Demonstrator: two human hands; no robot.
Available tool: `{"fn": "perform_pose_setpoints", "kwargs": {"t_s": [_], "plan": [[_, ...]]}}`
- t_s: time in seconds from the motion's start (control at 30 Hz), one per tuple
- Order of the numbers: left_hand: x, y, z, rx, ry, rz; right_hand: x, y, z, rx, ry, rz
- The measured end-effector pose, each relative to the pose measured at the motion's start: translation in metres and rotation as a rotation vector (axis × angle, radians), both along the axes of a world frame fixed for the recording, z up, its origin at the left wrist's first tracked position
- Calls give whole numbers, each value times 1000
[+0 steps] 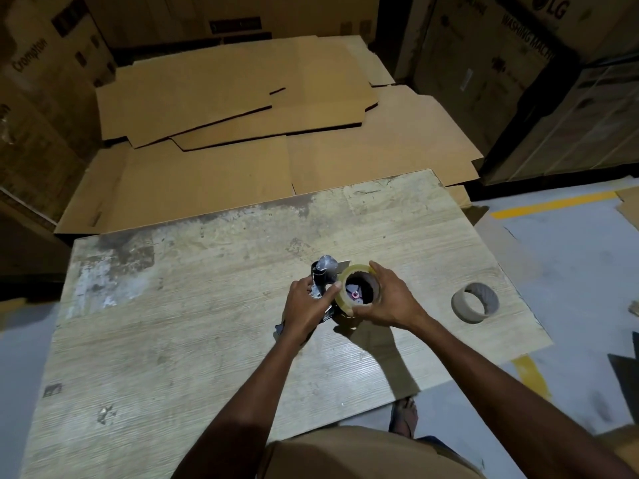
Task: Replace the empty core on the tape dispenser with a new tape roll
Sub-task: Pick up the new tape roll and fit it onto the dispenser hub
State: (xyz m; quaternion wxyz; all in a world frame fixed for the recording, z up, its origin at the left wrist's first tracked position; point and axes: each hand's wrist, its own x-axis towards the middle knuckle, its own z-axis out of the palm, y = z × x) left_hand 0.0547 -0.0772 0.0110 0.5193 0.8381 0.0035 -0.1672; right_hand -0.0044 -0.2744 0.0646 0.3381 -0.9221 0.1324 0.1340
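Hands meet near the middle of the worn pale wooden bench. The left hand holds the grey metal tape dispenser, with its thumb touching the roll's left side. The right hand is curled round the new clear yellowish tape roll, which is at the dispenser's right side. A pink bit shows through the roll's hole. The hands hide the near part of the dispenser. The empty brown cardboard core lies alone on the bench, well off to the right. Flat brown cardboard sheets lie past the far edge. Big cardboard boxes stand far left and far right.
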Motion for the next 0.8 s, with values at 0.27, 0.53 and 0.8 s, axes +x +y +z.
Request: {"fn": "perform_pose_setpoints", "kwargs": {"t_s": [0.27,0.53,0.8], "plan": [[-4,-4,10,-41,-16,18,-4,-34,-13,333,-146,-449],[-5,-7,10,-45,15,27,3,-41,-16,508,-61,-577],[-3,-9,-1,-53,48,111,25,-49,-18,462,48,-590]]}}
